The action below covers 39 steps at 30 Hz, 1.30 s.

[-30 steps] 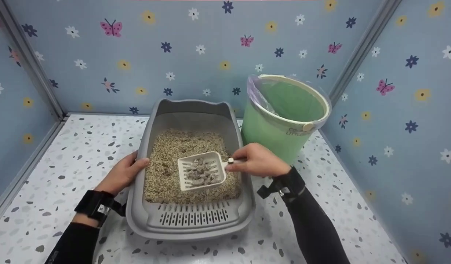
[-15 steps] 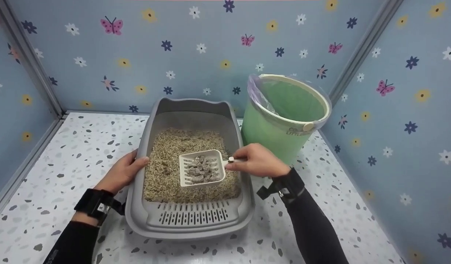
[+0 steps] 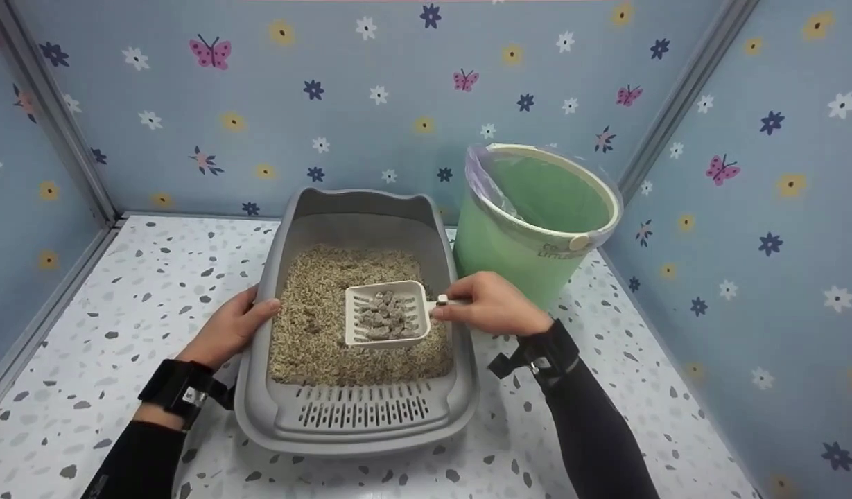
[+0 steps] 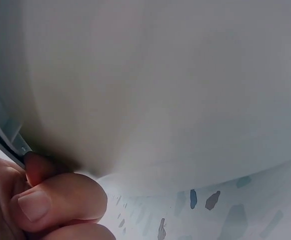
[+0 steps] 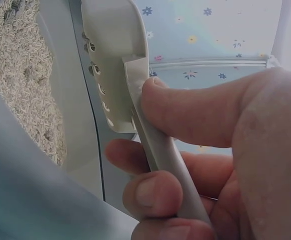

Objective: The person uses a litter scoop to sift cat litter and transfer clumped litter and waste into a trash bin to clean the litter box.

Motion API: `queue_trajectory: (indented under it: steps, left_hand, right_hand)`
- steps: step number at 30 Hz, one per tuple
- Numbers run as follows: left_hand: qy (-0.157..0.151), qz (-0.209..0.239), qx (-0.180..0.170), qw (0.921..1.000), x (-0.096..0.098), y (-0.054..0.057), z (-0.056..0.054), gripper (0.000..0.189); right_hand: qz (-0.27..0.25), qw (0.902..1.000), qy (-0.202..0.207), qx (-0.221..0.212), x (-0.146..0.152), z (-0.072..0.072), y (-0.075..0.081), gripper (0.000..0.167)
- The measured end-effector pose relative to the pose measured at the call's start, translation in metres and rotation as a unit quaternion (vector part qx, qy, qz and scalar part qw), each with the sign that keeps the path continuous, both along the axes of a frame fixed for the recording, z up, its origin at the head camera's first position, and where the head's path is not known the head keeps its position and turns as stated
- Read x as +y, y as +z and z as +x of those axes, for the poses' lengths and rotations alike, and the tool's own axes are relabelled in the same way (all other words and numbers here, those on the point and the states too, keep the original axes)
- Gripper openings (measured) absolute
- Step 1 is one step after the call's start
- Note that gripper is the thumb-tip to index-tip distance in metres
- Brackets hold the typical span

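Speckled floor (image 3: 155,277); scoop (image 5: 115,55) between hands (image 3: 228,329), gripped in right hand (image 3: 491,303).

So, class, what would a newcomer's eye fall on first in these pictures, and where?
Probably the pale scoop of gray clumps that the right hand holds over the gray tray. Then the green bin with its purplish liner, right of the tray's far end. The left hand grips the tray's left side.

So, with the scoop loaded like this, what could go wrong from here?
Clumps lie heaped in the slotted scoop, so a tilt could spill them onto the litter. The right hand grips only the handle, so the scoop might twist. If carried to the green bin, it could snag the bunched purplish liner.
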<state>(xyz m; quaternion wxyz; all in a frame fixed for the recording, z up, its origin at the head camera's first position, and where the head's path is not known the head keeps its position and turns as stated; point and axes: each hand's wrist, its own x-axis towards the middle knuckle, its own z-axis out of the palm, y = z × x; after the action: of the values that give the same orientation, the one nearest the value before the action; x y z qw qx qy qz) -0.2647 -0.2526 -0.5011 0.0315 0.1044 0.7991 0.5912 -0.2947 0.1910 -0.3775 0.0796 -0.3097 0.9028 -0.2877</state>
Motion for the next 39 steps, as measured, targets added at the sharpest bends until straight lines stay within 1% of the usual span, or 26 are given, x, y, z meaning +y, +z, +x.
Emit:
queue_trajectory:
  steps: [4, 6, 9, 14, 19, 23, 25, 29, 31, 32, 36, 39]
  left_hand:
    - [0.002, -0.003, 0.006, 1.0, 0.0, -0.001, 0.0, 0.074]
    - [0.006, -0.007, 0.007, 0.9999, 0.0, -0.001, 0.0, 0.075]
    - [0.007, -0.009, 0.006, 0.9999, 0.0, -0.001, 0.0, 0.076]
    - [0.009, -0.008, 0.001, 0.9999, -0.001, 0.0, 0.0, 0.077]
    - [0.012, -0.011, 0.001, 0.9999, -0.001, 0.0, -0.001, 0.078]
    - [0.013, -0.012, 0.001, 0.9998, 0.0, 0.0, -0.001, 0.077]
    - [0.014, -0.012, 0.002, 0.9998, 0.0, 0.0, -0.001, 0.077]
    - [0.0, 0.008, -0.001, 1.0, 0.001, 0.001, 0.0, 0.076]
    - [-0.006, 0.019, -0.003, 0.9998, 0.001, 0.001, 0.0, 0.075]
    - [-0.008, 0.025, -0.005, 0.9996, 0.001, 0.001, 0.0, 0.075]
    - [0.0, 0.023, -0.004, 0.9997, 0.002, 0.0, 0.001, 0.075]
    - [0.005, 0.018, -0.004, 0.9998, 0.002, 0.0, 0.001, 0.076]
  right_hand:
    - [-0.004, 0.9999, -0.006, -0.01, 0.001, 0.0, 0.003, 0.034]
    - [-0.006, 0.9999, -0.006, -0.01, 0.003, -0.001, 0.005, 0.038]
    - [-0.006, 1.0, -0.003, 0.002, 0.005, -0.002, 0.009, 0.046]
    - [-0.009, 0.9996, -0.015, 0.023, 0.011, -0.001, 0.022, 0.046]
    - [-0.007, 0.9982, -0.048, 0.036, 0.017, 0.002, 0.041, 0.052]
    - [-0.003, 0.9965, -0.071, 0.043, 0.022, 0.004, 0.059, 0.05]
    - [0.002, 0.9956, -0.08, 0.049, 0.025, 0.004, 0.069, 0.052]
    - [0.006, 0.9931, -0.102, 0.058, 0.032, 0.004, 0.088, 0.053]
    - [0.006, 0.9915, -0.114, 0.063, 0.037, 0.003, 0.097, 0.054]
    - [0.004, 0.9905, -0.12, 0.067, 0.04, 0.002, 0.101, 0.052]
    - [-0.01, 0.986, -0.147, 0.078, 0.052, -0.003, 0.117, 0.052]
    - [-0.032, 0.9816, -0.175, 0.07, 0.061, -0.006, 0.127, 0.052]
